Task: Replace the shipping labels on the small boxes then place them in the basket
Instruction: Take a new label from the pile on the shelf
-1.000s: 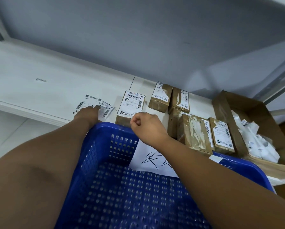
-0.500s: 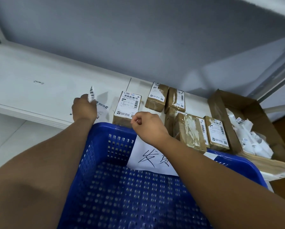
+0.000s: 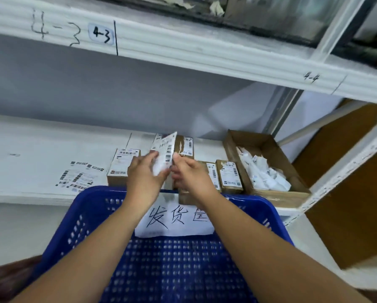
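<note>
Head view: white barcoded label [image 3: 164, 153] upright, pinched by both hands.

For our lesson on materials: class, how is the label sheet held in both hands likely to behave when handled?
The label sheet is probably floppy: it seems to bend where the left hand holds it. It is likely very light, since the right hand steadies it with only a pinch at its edge. It looks like thin paper, so it might crease or tear if tugged.
</note>
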A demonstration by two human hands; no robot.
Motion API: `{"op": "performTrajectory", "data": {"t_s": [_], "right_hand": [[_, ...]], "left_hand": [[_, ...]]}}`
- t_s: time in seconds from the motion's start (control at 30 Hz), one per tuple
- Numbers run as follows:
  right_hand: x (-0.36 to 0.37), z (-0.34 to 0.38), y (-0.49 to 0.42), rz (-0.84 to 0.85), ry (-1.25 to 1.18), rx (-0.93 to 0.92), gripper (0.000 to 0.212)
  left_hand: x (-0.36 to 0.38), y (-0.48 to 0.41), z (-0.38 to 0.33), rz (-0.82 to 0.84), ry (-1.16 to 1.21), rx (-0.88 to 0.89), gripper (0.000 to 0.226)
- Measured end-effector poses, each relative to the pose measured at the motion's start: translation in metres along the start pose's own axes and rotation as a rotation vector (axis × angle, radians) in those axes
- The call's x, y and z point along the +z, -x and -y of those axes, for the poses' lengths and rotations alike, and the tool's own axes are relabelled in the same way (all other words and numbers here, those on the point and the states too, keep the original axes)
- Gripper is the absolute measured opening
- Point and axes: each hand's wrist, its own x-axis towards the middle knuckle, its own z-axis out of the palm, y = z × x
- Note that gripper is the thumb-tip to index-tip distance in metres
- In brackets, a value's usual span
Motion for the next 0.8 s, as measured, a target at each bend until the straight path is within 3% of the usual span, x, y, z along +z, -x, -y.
{"op": "performTrajectory", "data": {"t_s": [0.1,0.17,0.27,0.4,0.53,0.8], "right_hand": [[-0.025,-0.005,0.015,-0.041,-0.166,0.050,0.028],[-0.040,-0.005,0.027,-0.055,-0.213,0.077,0.016],[-0.060,-0.013,0.038,-0.094,-0.178,0.082,0.018],[-0.071,-0.025,0.059,-0.021,-0.132,0.111,0.021],[-0.077,-0.039,0.080,0.109,-0.167,0.137,0.022],[-0.087,-0.057,0.093,0.202,-0.218,0.180,0.020]], "left_hand": [[0.006,0.033,-0.025,0.083,-0.122,0.171,0.053],[0.009,0.051,-0.035,0.179,-0.165,0.264,0.064],[0.009,0.073,-0.052,0.441,-0.057,0.131,0.084],[-0.004,0.090,-0.070,0.371,0.303,-0.082,0.043],[-0.018,0.100,-0.065,0.319,0.363,-0.131,0.015],[-0.015,0.108,-0.052,0.321,0.435,-0.309,0.014]]}}
